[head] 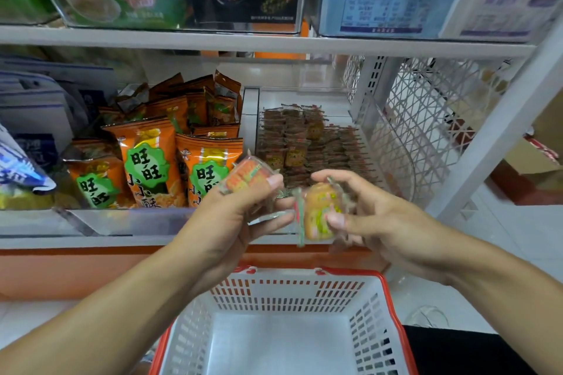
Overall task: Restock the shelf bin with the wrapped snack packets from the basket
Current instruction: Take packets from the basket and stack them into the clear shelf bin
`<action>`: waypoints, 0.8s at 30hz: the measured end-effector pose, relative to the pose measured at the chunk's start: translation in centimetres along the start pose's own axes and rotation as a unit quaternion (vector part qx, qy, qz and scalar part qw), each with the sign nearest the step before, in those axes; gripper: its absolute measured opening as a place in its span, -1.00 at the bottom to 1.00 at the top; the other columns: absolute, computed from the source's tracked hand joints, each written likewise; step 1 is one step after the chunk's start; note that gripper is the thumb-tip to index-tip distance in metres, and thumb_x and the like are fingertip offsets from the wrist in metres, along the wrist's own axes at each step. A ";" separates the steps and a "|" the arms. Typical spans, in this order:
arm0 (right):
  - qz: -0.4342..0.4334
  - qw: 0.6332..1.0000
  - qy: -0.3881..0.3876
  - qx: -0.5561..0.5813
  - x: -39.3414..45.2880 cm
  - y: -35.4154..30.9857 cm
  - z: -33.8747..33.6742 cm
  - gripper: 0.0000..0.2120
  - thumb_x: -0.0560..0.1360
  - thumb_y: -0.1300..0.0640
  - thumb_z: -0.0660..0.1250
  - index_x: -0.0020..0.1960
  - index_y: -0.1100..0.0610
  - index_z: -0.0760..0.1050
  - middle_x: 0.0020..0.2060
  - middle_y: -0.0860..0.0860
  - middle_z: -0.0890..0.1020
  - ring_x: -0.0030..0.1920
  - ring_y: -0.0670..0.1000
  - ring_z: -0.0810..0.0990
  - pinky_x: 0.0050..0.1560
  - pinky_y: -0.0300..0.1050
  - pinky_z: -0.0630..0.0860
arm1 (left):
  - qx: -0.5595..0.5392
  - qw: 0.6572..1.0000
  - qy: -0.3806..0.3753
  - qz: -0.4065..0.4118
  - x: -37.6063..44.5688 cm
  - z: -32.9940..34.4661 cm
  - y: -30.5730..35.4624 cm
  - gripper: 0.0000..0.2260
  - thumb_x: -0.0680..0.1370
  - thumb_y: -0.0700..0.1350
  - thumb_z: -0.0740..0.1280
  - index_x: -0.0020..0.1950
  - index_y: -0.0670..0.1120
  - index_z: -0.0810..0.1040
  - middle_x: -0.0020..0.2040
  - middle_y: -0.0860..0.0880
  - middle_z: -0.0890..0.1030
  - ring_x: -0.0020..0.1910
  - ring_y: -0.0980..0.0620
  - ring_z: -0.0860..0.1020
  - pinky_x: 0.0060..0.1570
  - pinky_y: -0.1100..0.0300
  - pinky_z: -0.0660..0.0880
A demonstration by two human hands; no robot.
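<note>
Last packets leaving the basket for the bin

The basket (292, 292) sits nearest, its visible floor bare. Above it, the left hand (231, 219) pinches an orange-labelled snack packet (248, 176) and the right hand (374, 216) grips a second wrapped packet (320, 211), both at the front edge of the shelf bin (307, 140). Best to lay each flat in line with the rows already there, one hand at a time, clear of the neighbouring orange bags (149, 161).

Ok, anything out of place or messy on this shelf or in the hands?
Nothing damaged or spilled. The orange snack bags left of the bin lean untidily, some tipped backward. Each hand, left hand and right hand, holds a wrapped packet. The basket's visible floor is bare.
</note>
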State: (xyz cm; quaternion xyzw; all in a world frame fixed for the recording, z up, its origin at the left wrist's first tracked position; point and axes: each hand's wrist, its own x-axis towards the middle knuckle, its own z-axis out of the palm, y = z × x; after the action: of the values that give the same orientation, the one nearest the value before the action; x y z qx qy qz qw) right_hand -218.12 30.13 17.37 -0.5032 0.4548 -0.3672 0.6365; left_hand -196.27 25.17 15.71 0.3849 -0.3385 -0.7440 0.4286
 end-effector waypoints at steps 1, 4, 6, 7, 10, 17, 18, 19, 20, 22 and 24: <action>-0.002 0.997 0.031 0.070 0.1 -0.1 0.3 -0.52 0.49 0.19 0.39 0.39 0.00 0.43 0.20 0.17 0.65 0.10 0.15 0.64 0.02 0.04 0.58 | -0.017 1.000 0.009 0.001 0.1 0.0 -0.1 -0.52 0.25 -0.08 0.58 0.11 -0.18 0.62 -0.05 -0.15 0.71 0.00 -0.08 0.74 -0.20 0.13 0.67; 0.004 0.953 0.109 0.282 0.5 0.2 2.0 -0.53 0.49 0.17 0.31 0.39 0.21 0.45 0.12 0.22 0.65 0.05 0.15 0.60 -0.11 -0.03 0.58 | -0.046 0.999 0.010 -0.010 -0.2 0.0 -1.1 -0.51 0.23 -0.14 0.61 0.12 -0.22 0.62 0.01 -0.19 0.72 0.09 -0.13 0.72 -0.15 0.09 0.68; 0.024 0.940 0.126 0.315 0.5 0.8 3.2 -0.55 0.46 0.09 0.31 0.28 0.31 0.54 0.00 0.22 0.64 -0.01 0.12 0.59 -0.12 -0.06 0.55 | -0.029 1.000 -0.005 0.005 -0.5 0.4 -2.2 -0.50 0.31 -0.19 0.65 0.18 -0.24 0.60 0.08 -0.22 0.72 0.08 -0.12 0.71 -0.08 0.07 0.67; 0.031 0.942 0.128 0.308 0.5 1.1 3.6 -0.59 0.46 0.07 0.31 0.21 0.29 0.57 -0.04 0.20 0.63 -0.03 0.09 0.58 -0.10 -0.05 0.53 | -0.010 1.000 -0.012 0.019 -0.8 0.6 -2.6 -0.51 0.35 -0.20 0.63 0.23 -0.23 0.58 0.12 -0.21 0.71 0.07 -0.12 0.71 -0.04 0.07 0.66; 0.042 0.956 0.136 0.256 0.6 1.5 4.4 -0.66 0.52 0.06 0.28 0.19 0.22 0.61 -0.04 0.14 0.63 0.02 0.08 0.54 -0.02 0.00 0.48 | 0.025 0.998 0.000 0.053 -1.1 0.7 -3.0 -0.52 0.40 -0.17 0.57 0.29 -0.17 0.56 0.14 -0.19 0.71 0.12 -0.14 0.70 0.05 0.04 0.65; 0.042 0.986 0.086 0.135 0.3 1.5 4.8 -0.69 0.50 0.18 0.38 0.23 0.14 0.63 0.11 0.12 0.71 0.08 0.08 0.68 0.09 -0.08 0.61 | 0.037 0.995 0.040 0.080 -0.9 0.1 -2.3 -0.48 0.31 -0.20 0.57 0.23 -0.23 0.55 0.06 -0.29 0.70 0.06 -0.30 0.69 -0.04 -0.03 0.68; 0.047 0.983 0.079 0.161 0.2 1.4 4.9 -0.67 0.48 0.18 0.39 0.24 0.17 0.62 0.11 0.15 0.71 0.07 0.08 0.68 0.05 -0.08 0.63 | 0.031 0.995 0.044 0.082 -0.9 0.0 -2.1 -0.49 0.31 -0.20 0.58 0.22 -0.23 0.55 0.05 -0.28 0.71 0.03 -0.27 0.70 -0.10 0.04 0.67; 0.052 0.978 0.075 0.189 0.2 1.3 5.0 -0.63 0.46 0.17 0.40 0.25 0.21 0.60 0.06 0.16 0.72 0.05 0.08 0.68 0.00 -0.09 0.64 | 0.016 0.995 0.047 0.084 -0.7 0.0 -2.0 -0.51 0.31 -0.19 0.58 0.19 -0.23 0.56 0.03 -0.26 0.72 -0.01 -0.21 0.72 -0.14 0.10 0.65; 0.052 0.973 0.074 0.211 0.2 1.3 5.1 -0.60 0.43 0.17 0.41 0.26 0.23 0.58 0.01 0.15 0.72 0.03 0.09 0.69 -0.04 -0.09 0.65 | -0.003 0.995 0.052 0.086 -0.6 0.0 -1.8 -0.54 0.31 -0.18 0.57 0.16 -0.23 0.57 -0.02 -0.22 0.73 -0.07 -0.13 0.73 -0.18 0.16 0.64; 0.045 0.968 0.081 0.234 0.2 1.1 5.2 -0.57 0.41 0.16 0.42 0.26 0.24 0.55 0.00 0.15 0.72 0.04 0.12 0.70 -0.09 -0.08 0.66 | -0.035 0.994 0.062 0.087 -0.3 -0.1 -1.5 -0.58 0.31 -0.18 0.56 0.13 -0.20 0.58 -0.12 -0.13 0.72 -0.17 0.01 0.71 -0.23 0.24 0.61; 0.041 0.968 0.086 0.232 0.3 0.9 5.2 -0.58 0.42 0.17 0.40 0.27 0.23 0.55 0.06 0.16 0.71 0.04 0.13 0.70 -0.08 -0.04 0.67 | -0.034 0.994 0.053 0.087 -0.2 -0.2 -1.4 -0.54 0.28 -0.19 0.58 0.14 -0.23 0.58 -0.12 -0.14 0.72 -0.17 0.02 0.71 -0.23 0.26 0.61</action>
State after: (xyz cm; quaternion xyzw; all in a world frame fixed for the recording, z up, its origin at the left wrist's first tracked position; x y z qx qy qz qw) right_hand -213.11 31.62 16.84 -0.2897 0.4300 -0.4782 0.7088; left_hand -196.52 25.88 14.54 0.3783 -0.3221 -0.6936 0.5216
